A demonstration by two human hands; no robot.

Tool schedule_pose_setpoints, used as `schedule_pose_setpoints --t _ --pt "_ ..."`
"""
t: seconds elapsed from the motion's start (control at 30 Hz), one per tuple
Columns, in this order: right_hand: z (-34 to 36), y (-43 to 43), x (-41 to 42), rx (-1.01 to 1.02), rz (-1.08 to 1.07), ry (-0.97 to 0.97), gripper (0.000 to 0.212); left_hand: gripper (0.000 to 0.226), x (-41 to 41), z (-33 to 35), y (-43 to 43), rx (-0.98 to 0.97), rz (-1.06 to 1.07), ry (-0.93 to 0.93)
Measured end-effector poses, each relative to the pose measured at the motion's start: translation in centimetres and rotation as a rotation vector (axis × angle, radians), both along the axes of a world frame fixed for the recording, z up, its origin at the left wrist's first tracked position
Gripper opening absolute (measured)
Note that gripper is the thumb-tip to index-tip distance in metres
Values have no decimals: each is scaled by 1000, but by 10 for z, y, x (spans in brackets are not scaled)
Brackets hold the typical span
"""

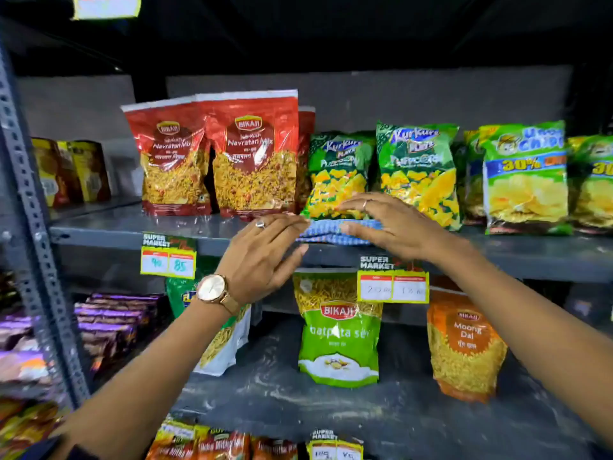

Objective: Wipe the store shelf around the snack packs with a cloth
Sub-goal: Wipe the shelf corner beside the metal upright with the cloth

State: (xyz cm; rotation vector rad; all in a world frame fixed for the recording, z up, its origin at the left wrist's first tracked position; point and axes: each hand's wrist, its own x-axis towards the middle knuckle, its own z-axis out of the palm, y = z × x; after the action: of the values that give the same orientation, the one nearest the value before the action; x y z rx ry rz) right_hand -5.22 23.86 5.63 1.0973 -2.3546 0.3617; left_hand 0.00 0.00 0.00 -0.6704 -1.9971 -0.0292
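Head view of the upper shelf [109, 227], wiping step in hand. I read my right hand [394, 224] as pressing flat on the folded blue checked cloth [326, 232], fingers spread over it and the thumb at its front fold, at the shelf's front edge just before the left green puffcorn pack [338, 175]. My left hand [265, 257] is open and holds nothing, its fingertips touching the cloth's left end. The two red mix packs [219, 154] stand to the left, the chips packs [525, 177] to the right. Next, I judge, the cloth should slide along the bare front strip, skirting the pack bases; too deep a push could tip a pack
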Motion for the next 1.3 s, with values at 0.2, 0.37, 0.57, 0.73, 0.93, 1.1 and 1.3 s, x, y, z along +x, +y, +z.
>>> schedule_pose_setpoints --t 0.2,0.37,0.57,0.73,0.93,1.1,1.3 --pt "3 -57 -6 211 -90 -317 75 49 -30 -22 -39 103 335 -170" --pt "-1 -68 -17 186 -117 -522 72 48 -37 -25 -47 101 289 -85" --pt "-3 -69 -21 88 -76 -637 82 50 -40 -29 -45 109 255 -82" --pt "-6 -78 -14 44 -143 -580 67 46 -40 -26 -50 118 249 -79" --pt "-6 -92 4 -25 -248 -403 47 45 -36 -27 -51 106 224 -107" --pt "3 -112 15 -169 -252 -381 47 50 -29 -27 -50 116 171 -154" --pt "-8 -120 77 -859 37 -655 27 40 12 -51 -71 109 -83 -26"
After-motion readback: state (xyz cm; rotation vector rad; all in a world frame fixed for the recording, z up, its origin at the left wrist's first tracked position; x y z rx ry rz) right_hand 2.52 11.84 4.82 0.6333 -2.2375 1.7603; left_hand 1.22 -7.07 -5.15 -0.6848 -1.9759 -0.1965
